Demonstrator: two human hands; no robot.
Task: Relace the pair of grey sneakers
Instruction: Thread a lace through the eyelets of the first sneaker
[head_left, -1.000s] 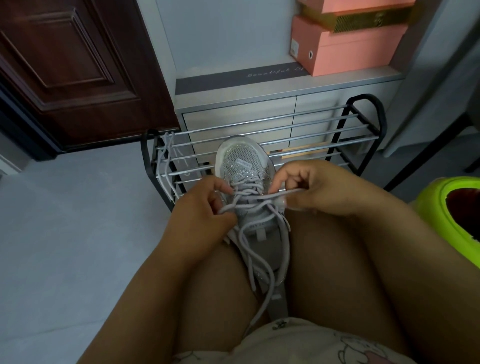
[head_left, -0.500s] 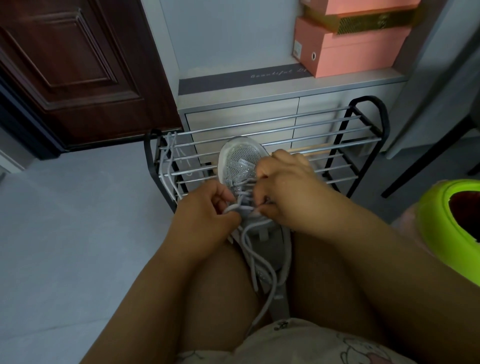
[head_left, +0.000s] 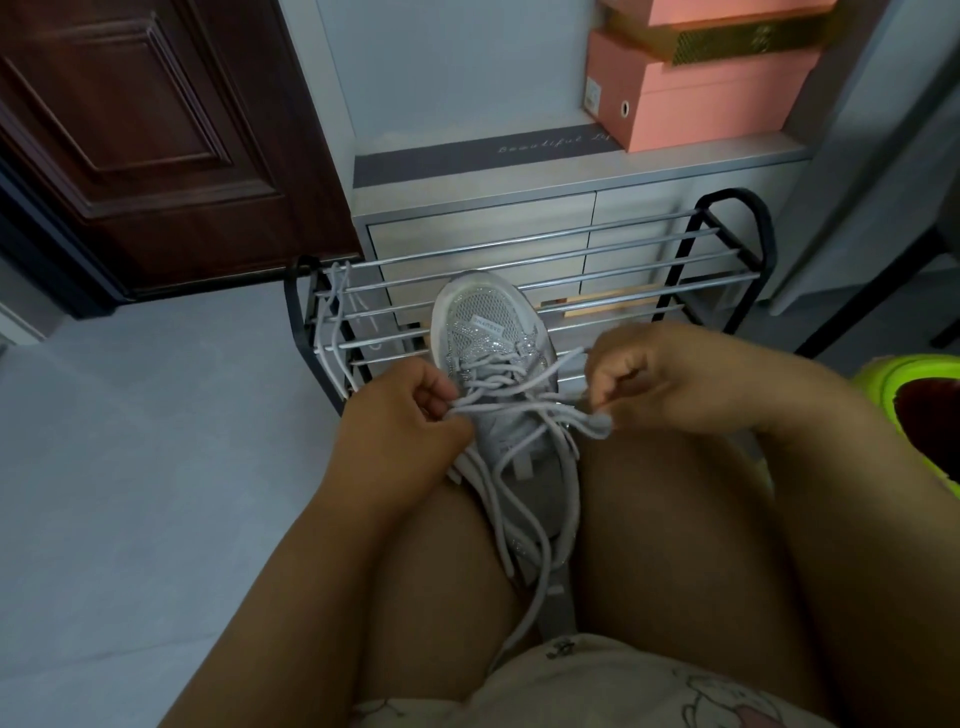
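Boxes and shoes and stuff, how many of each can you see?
Grey sneaker: 1
Pink boxes: 2
Gold box: 1
Shoe rack: 1
Loose lace hanging on the rack: 1
Total: 6

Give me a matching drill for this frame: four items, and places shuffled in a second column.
Things:
1. grey sneaker
2. spare lace
3. pink shoebox
4. left hand

Places:
A. on top of the cabinet
B. draped over the left end of the shoe rack
C. wedged between the person's thighs, toe pointing away
D. pinching the lace at the sneaker's left side

Pairs: 1-C, 2-B, 3-A, 4-D
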